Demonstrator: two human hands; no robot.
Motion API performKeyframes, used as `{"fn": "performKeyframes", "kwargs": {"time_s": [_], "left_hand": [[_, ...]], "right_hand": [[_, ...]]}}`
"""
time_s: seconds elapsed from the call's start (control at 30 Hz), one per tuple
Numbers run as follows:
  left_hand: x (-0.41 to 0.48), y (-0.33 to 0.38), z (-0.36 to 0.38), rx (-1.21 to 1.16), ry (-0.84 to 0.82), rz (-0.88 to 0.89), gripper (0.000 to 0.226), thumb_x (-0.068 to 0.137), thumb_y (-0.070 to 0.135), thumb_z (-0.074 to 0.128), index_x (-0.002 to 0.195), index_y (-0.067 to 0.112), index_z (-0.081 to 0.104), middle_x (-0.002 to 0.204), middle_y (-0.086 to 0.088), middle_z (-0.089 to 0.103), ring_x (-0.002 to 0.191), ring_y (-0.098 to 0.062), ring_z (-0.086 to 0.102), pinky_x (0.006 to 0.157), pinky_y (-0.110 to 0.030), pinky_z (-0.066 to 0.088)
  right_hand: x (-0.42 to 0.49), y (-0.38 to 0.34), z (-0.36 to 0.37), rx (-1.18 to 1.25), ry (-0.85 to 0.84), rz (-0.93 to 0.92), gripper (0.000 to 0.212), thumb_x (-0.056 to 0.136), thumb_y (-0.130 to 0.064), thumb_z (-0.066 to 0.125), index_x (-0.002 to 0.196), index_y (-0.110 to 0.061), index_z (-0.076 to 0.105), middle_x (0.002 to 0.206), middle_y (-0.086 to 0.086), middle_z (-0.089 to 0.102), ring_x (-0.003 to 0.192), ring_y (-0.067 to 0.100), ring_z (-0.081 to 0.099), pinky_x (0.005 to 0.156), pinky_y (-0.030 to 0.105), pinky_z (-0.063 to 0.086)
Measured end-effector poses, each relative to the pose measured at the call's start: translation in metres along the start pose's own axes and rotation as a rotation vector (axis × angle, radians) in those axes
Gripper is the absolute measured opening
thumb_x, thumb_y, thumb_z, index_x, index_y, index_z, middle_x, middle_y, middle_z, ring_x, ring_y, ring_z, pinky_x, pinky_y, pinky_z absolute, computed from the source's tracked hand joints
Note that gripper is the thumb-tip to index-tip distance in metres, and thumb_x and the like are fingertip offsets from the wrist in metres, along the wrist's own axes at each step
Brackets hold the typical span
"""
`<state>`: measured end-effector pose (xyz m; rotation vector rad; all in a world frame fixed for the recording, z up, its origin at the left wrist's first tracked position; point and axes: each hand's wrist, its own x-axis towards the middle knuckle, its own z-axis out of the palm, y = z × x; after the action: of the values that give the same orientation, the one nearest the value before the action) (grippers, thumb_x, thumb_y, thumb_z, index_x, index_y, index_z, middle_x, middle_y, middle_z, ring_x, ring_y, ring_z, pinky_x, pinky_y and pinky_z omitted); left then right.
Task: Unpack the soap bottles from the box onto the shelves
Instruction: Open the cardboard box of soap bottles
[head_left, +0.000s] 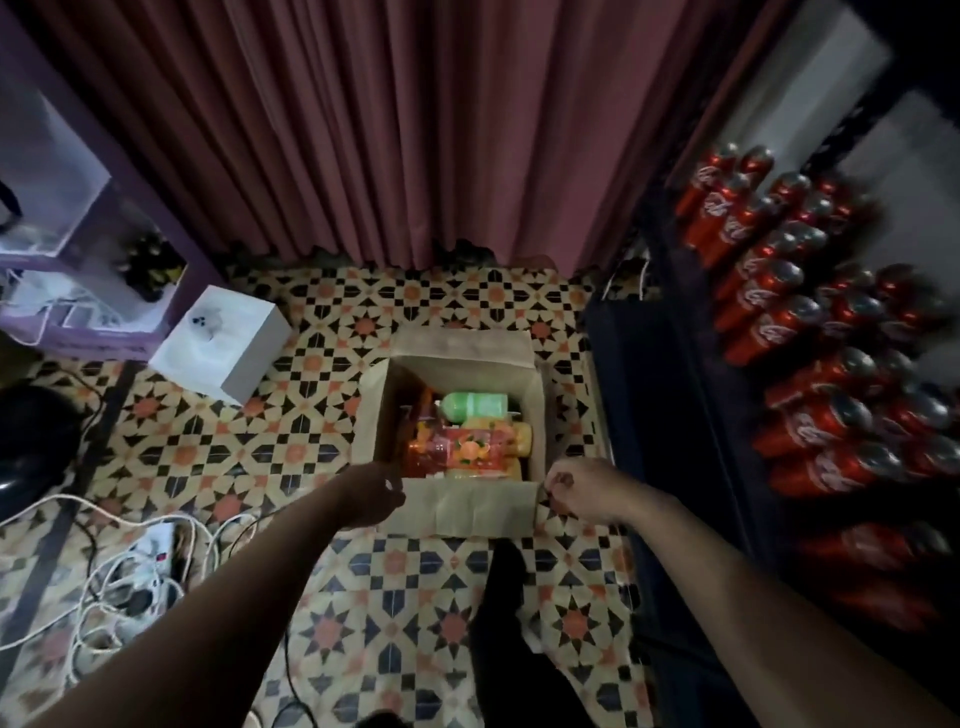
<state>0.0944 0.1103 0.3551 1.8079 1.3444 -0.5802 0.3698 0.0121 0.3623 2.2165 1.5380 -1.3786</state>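
Note:
An open cardboard box (535, 410) stands on the patterned tile floor in the middle of the head view. Inside lie a green soap bottle (475, 406) at the back and orange and yellow soap bottles (462, 449) nearer me. My left hand (376, 491) is at the box's near left corner, fingers closed at the flap edge. My right hand (576, 488) pinches the near flap (485, 506) at its right corner. Neither hand holds a bottle.
Dark shelves (675, 332) on the right carry several red cola cans (769, 291). A white box (223, 343) and a purple shelf unit (104, 208) stand at the left. White cables and a power strip (145, 561) lie on the floor. A pink curtain (389, 130) hangs behind.

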Motion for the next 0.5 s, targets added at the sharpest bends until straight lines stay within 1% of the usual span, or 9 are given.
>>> {"fn": "performKeyframes", "kwargs": {"time_s": [0.07,0.13,0.2,0.23,0.3,0.37,0.4,0.43,0.5], "left_hand": [[0.045,0.001,-0.002,0.0,-0.037,-0.038,0.028,0.099,0.024,0.051,0.124,0.015,0.058,0.126,-0.006,0.059,0.109,-0.017,0.058,0.086,-0.024,0.045],[0.082,0.003,-0.006,-0.01,-0.072,-0.056,0.032,0.099,0.022,0.049,0.128,0.01,0.056,0.132,-0.008,0.056,0.119,-0.02,0.053,0.091,-0.022,0.039],[0.122,0.002,-0.009,-0.031,-0.09,-0.071,0.032,0.1,0.019,0.046,0.129,0.007,0.053,0.132,-0.009,0.054,0.119,-0.021,0.052,0.087,-0.018,0.035],[0.142,-0.001,-0.009,-0.053,-0.087,-0.083,0.031,0.101,0.018,0.046,0.129,0.006,0.053,0.131,-0.011,0.055,0.116,-0.021,0.053,0.086,-0.018,0.035],[0.183,-0.011,-0.007,-0.091,-0.083,-0.131,0.031,0.099,0.017,0.049,0.126,0.004,0.055,0.127,-0.013,0.058,0.109,-0.022,0.056,0.089,-0.022,0.042],[0.229,-0.029,-0.003,-0.16,-0.101,-0.188,0.031,0.095,0.016,0.055,0.124,0.003,0.058,0.124,-0.017,0.061,0.11,-0.03,0.06,0.097,-0.037,0.048],[0.246,-0.037,-0.001,-0.199,-0.114,-0.22,0.03,0.094,0.015,0.057,0.122,0.003,0.059,0.122,-0.018,0.062,0.11,-0.033,0.061,0.096,-0.043,0.05],[0.265,-0.049,0.003,-0.22,-0.109,-0.237,0.028,0.094,0.016,0.057,0.119,0.004,0.059,0.117,-0.018,0.063,0.107,-0.033,0.062,0.092,-0.043,0.052],[0.294,-0.064,0.008,-0.174,-0.048,-0.226,0.029,0.094,0.023,0.053,0.117,0.006,0.056,0.108,-0.013,0.061,0.097,-0.026,0.061,0.081,-0.035,0.054]], "right_hand": [[0.043,0.008,-0.011,-0.007,-0.048,-0.014,0.023,0.102,-0.03,0.041,0.11,-0.027,0.062,0.114,-0.007,0.058,0.101,0.013,0.055,0.084,0.028,0.047],[0.083,0.014,-0.017,-0.037,-0.09,-0.017,0.022,0.101,-0.027,0.041,0.108,-0.025,0.062,0.115,-0.005,0.059,0.102,0.015,0.056,0.088,0.031,0.049],[0.123,0.023,-0.018,-0.033,-0.1,0.008,0.018,0.1,-0.025,0.043,0.092,-0.028,0.059,0.11,-0.003,0.061,0.099,0.016,0.058,0.088,0.033,0.05],[0.142,0.029,-0.016,-0.03,-0.09,0.027,0.019,0.1,-0.025,0.044,0.087,-0.029,0.057,0.105,-0.004,0.061,0.097,0.015,0.058,0.086,0.033,0.05],[0.18,0.04,-0.01,-0.031,-0.06,0.056,0.02,0.098,-0.025,0.043,0.086,-0.029,0.059,0.102,-0.005,0.06,0.095,0.014,0.058,0.086,0.035,0.052],[0.216,0.052,0.002,-0.035,-0.015,0.064,0.02,0.095,-0.025,0.044,0.084,-0.03,0.06,0.104,-0.006,0.06,0.097,0.015,0.057,0.088,0.038,0.051],[0.232,0.058,0.011,-0.025,-0.001,0.064,0.02,0.094,-0.025,0.044,0.083,-0.03,0.06,0.107,-0.007,0.06,0.099,0.014,0.056,0.088,0.037,0.05],[0.248,0.063,0.02,-0.017,0.008,0.069,0.02,0.094,-0.025,0.044,0.083,-0.029,0.06,0.11,-0.007,0.06,0.103,0.014,0.055,0.087,0.035,0.048],[0.275,0.077,0.038,-0.006,0.016,0.088,0.018,0.093,-0.029,0.042,0.085,-0.034,0.057,0.117,-0.006,0.056,0.115,0.017,0.05,0.09,0.034,0.045]]}}
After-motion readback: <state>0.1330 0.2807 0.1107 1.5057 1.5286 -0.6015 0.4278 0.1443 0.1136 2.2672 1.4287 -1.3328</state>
